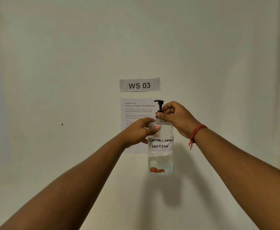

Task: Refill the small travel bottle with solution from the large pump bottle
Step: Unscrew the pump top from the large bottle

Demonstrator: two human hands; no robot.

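Note:
The large pump bottle [160, 161] is clear, with a hand-written label reading "CONTACT LENS SOLUTION" and a little liquid at its bottom. It is held up in front of the wall. My left hand [140, 131] wraps around its upper body from the left. My right hand [177, 117] pinches the black pump cap [159, 107] at its collar on the bottle's neck. The pump's nozzle points left. The small travel bottle is not in view.
A white wall fills the view. On it hang a "WS 03" sign [139, 85] and a printed task sheet [136, 112] partly hidden behind the hands and bottle. A red thread bracelet [197, 131] circles my right wrist.

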